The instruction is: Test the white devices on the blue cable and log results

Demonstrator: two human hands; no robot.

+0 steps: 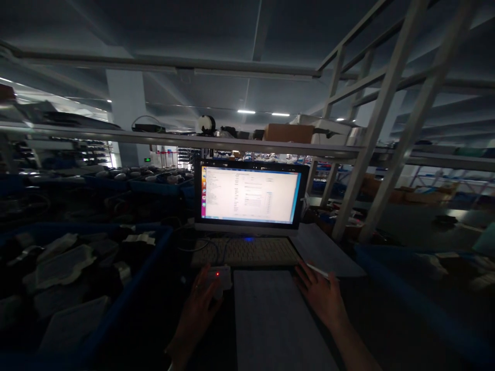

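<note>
In dim light my left hand [200,308] is closed around a small pale device [219,279] with a red light, just in front of the keyboard [247,252]. My right hand [320,295] rests at the right edge of a grey sheet [270,319], fingers closed on a thin white pen [318,270]. A lit monitor [249,196] stands behind the keyboard and shows a window with text.
A blue bin [127,288] of bagged dark items stands at the left, another blue bin edge [386,278] at the right. A metal shelf [232,140] with a cardboard box [288,133] runs above the monitor. Slanted metal posts [371,154] rise at the right.
</note>
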